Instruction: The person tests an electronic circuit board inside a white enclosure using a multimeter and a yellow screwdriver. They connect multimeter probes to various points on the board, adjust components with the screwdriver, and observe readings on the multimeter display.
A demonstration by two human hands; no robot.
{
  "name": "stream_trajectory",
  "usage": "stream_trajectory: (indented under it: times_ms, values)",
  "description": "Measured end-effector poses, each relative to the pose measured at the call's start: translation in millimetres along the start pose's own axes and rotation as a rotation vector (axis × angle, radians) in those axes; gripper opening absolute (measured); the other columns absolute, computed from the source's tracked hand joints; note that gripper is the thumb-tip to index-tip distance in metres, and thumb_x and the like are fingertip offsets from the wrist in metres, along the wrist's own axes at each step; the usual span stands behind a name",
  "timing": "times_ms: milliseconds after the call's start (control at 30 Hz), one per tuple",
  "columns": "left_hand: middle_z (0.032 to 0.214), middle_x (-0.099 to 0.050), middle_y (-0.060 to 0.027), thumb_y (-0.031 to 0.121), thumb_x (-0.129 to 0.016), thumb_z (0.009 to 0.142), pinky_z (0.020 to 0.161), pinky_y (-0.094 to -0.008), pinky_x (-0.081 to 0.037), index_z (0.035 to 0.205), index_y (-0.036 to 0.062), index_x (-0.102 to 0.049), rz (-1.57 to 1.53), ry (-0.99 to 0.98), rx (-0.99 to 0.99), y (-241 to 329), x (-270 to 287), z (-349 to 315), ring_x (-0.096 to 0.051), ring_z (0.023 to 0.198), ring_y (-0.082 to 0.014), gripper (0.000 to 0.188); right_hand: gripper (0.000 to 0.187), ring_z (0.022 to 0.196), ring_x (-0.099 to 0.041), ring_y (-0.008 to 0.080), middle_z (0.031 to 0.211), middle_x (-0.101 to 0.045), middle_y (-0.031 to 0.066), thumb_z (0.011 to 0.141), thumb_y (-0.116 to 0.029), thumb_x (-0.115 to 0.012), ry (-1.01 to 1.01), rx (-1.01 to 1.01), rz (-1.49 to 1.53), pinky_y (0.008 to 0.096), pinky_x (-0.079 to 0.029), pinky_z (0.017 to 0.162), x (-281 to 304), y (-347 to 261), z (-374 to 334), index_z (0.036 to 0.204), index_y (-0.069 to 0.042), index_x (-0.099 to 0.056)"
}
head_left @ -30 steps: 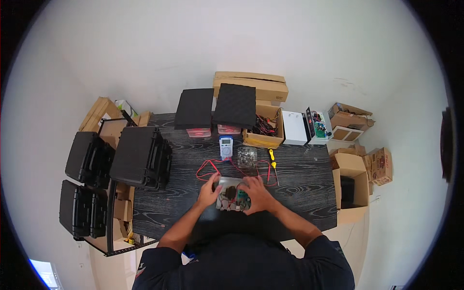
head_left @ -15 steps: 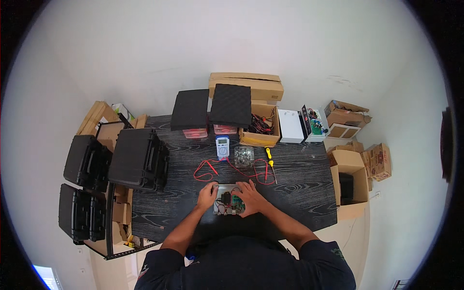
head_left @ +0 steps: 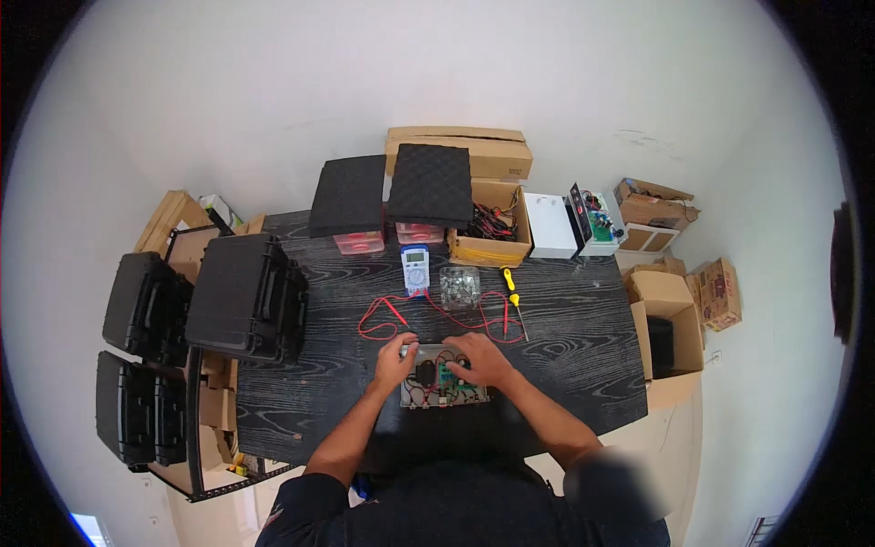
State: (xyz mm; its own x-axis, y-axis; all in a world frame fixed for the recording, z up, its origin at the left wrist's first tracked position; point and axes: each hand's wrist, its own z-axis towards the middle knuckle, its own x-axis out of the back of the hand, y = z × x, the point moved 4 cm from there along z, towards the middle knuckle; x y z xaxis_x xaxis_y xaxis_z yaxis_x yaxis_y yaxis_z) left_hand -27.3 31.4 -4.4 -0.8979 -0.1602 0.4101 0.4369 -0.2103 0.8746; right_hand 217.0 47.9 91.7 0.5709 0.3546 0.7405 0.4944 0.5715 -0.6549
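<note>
A shallow light-grey electronics case (head_left: 422,398) lies open on the table close in front of me. Inside it are a black block-shaped part (head_left: 426,372), a green circuit board (head_left: 447,373) and red and black wires. My left hand (head_left: 396,362) is closed around the case's far left corner. Over the far right rim lies my right hand (head_left: 483,359), its fingers at the far wall and its thumb inside, by the green board. Part of the far wall and right side is hidden beneath it.
Beyond the case lie a blue-and-white multimeter (head_left: 416,269) with red leads, a clear box of small parts (head_left: 460,288) and a yellow screwdriver (head_left: 515,301). A cardboard box of cables (head_left: 492,251) stands behind. Black hard cases (head_left: 241,296) are stacked at left.
My right hand has shifted from the case's right side to its far rim, uncovering the near right part of the inside. The left hand stays at the left edge. The view has shifted slightly.
</note>
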Motion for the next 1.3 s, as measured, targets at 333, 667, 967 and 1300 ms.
stream_trajectory:
  times_ms: [333,667,967,1300]
  values:
    - [0.088,-0.079,-0.0136,0.015,-0.075,0.097,0.075,-0.0364,-0.059,0.102,0.0023,-0.075,-0.018,0.119,-0.069,-2.6,-12.9,3.6,-0.08,0.083,-0.0251,0.014,0.019,0.095,-0.073,0.0343,0.096,-0.076,0.012,0.089,-0.02,-0.078,0.177,-0.031,-0.007,0.0459,-0.056,0.089,-18.3,22.5,14.7,0.104,-0.008,-0.077]
    - [0.093,-0.078,-0.0133,0.014,-0.073,0.097,0.078,-0.0377,-0.059,0.102,0.0035,-0.074,0.026,0.145,-0.181,4.4,-10.5,3.7,-0.078,0.087,-0.0277,0.012,0.018,0.095,-0.072,0.0308,0.09,-0.077,0.0091,0.088,-0.026,-0.072,0.338,-0.034,-0.658,0.0522,-0.047,0.094,36.3,90.4,92.1,0.094,-0.011,-0.079]
    - [0.103,-0.077,-0.0154,0.016,-0.071,0.096,0.085,-0.0419,-0.058,0.109,0.0026,-0.073,0.159,0.107,-0.232,4.0,-6.0,3.5,-0.075,0.095,-0.032,0.019,0.019,0.1,-0.075,0.0287,0.101,-0.08,0.0093,0.089,-0.023,-0.071,-0.011,-0.287,-0.978,0.0524,-0.044,0.095,9.8,132.0,160.5,0.099,-0.013,-0.083]
    - [0.109,-0.075,-0.0163,0.01,-0.072,0.092,0.088,-0.0417,-0.058,0.115,0.0023,-0.071,0.135,0.116,-0.301,5.5,-7.6,4.5,-0.073,0.099,-0.0317,0.024,0.024,0.098,-0.078,0.0297,0.103,-0.081,0.0116,0.085,-0.024,-0.077,-0.001,-0.322,-0.928,0.0544,-0.049,0.097,5.3,126.3,159.0,0.103,-0.009,-0.081]
